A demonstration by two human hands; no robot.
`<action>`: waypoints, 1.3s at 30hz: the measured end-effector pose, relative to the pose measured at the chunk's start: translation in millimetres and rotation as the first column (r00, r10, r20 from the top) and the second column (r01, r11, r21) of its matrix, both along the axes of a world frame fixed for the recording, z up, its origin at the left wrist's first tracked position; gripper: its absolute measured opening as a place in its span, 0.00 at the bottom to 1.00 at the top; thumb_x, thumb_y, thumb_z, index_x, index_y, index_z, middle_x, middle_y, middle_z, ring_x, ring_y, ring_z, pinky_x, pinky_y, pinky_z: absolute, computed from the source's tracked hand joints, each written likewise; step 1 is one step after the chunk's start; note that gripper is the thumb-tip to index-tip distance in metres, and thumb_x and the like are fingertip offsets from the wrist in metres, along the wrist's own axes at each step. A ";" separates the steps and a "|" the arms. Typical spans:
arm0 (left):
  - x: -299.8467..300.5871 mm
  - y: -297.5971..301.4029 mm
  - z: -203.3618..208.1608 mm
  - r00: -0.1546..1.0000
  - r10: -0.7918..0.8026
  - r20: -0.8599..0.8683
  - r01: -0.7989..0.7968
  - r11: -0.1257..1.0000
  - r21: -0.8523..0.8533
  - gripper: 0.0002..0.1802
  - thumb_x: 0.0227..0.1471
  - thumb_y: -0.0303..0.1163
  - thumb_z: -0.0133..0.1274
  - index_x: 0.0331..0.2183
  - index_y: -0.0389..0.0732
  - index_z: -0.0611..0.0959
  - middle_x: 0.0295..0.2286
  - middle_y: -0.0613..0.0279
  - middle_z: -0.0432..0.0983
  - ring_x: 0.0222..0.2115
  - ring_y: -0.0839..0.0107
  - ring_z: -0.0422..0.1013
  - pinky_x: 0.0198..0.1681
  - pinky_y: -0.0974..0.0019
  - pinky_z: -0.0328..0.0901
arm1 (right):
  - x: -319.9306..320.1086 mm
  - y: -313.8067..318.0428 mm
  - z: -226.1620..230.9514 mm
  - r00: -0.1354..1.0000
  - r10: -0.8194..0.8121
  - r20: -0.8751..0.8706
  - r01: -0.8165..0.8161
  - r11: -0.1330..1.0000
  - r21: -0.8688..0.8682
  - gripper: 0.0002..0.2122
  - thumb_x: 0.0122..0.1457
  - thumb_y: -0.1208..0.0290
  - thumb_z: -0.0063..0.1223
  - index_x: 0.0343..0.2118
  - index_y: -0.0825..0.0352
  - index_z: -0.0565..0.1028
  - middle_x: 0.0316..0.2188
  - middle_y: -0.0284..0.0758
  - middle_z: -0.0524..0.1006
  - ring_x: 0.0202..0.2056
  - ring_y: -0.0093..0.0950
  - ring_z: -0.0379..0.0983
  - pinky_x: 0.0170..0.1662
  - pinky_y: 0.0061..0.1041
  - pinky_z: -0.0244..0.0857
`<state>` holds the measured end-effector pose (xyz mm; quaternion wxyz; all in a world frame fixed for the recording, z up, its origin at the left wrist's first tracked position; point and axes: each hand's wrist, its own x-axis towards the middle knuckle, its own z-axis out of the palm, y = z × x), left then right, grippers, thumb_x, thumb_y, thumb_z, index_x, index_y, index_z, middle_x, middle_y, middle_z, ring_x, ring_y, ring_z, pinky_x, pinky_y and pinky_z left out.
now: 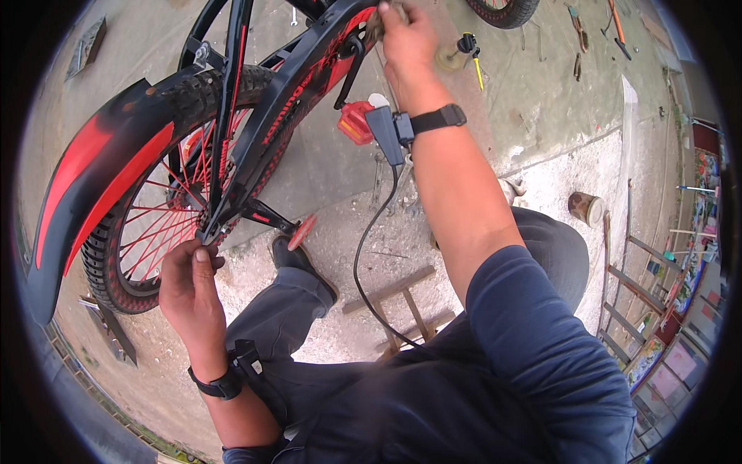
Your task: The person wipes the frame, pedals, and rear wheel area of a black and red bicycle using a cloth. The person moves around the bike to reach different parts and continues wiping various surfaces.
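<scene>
A black and red bicycle stands at the upper left. Its long chain guard (270,131) slants from the rear hub up to the crank area. My left hand (189,282) is closed, thumb and fingers pinching the guard's rear tip beside the rear wheel (147,243). At the guard's front end is my right hand (410,46), its fingers closed around the upper edge, partly hidden by the picture's rim. A greyish-brown patch by those fingers is too unclear to name. Below it hangs a crank with a red pedal (356,122). The black and red rear mudguard (100,174) covers the wheel.
A small wooden stool (413,309) lies between my legs. A rusty can (585,209) and a wooden ladder-like frame (638,286) are at the right. Hand tools, including an orange-handled one (617,27), lie at the upper right. A cable runs from my right wrist device.
</scene>
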<state>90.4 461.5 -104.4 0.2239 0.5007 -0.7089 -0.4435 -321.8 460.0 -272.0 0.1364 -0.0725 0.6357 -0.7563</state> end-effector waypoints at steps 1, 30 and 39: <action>-1.3 0.1 -0.2 1.000 -0.001 0.004 0.001 1.000 -0.004 0.10 0.67 0.27 0.52 0.45 0.31 0.79 0.34 0.58 0.81 0.32 0.74 0.77 0.39 0.70 0.73 | -6.4 -4.4 8.7 0.998 0.054 -0.020 -0.056 0.993 -0.105 0.15 0.62 0.71 0.61 0.48 0.74 0.76 0.37 0.37 0.81 0.35 0.24 0.77 0.37 0.25 0.71; -7.7 -0.6 -1.8 0.998 -0.058 0.040 0.058 0.998 -0.003 0.09 0.66 0.27 0.53 0.44 0.31 0.79 0.35 0.58 0.81 0.34 0.75 0.77 0.40 0.71 0.73 | 24.8 45.7 -40.8 0.814 0.386 0.434 -0.332 0.922 -0.199 0.09 0.67 0.71 0.56 0.44 0.70 0.75 0.35 0.36 0.81 0.33 0.27 0.79 0.37 0.30 0.77; -5.3 -2.2 -1.9 0.999 -0.050 0.014 0.051 0.999 -0.004 0.09 0.66 0.26 0.53 0.44 0.32 0.79 0.34 0.59 0.80 0.33 0.75 0.77 0.40 0.71 0.73 | 22.3 58.4 -4.5 0.957 0.226 0.180 -0.168 0.942 -0.289 0.08 0.66 0.72 0.56 0.45 0.68 0.76 0.41 0.35 0.82 0.39 0.24 0.79 0.41 0.26 0.75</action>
